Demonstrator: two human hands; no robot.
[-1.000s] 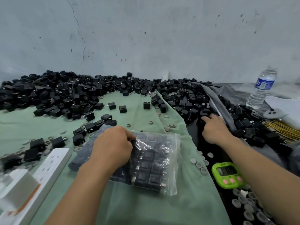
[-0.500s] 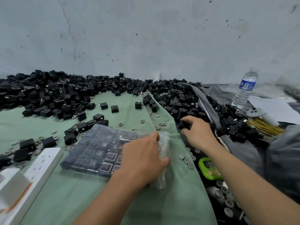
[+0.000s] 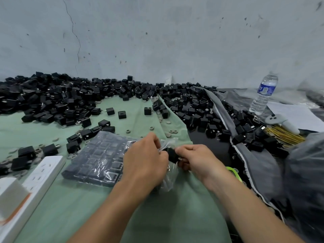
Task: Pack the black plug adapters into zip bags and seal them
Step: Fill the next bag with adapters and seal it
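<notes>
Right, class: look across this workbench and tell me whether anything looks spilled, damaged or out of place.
Loose black adapters lie in a heap along the wall, with small grey rings scattered over the green cloth. A thin crack runs down the wall. A game controller beside the water bottle seems unrelated to packing.
</notes>
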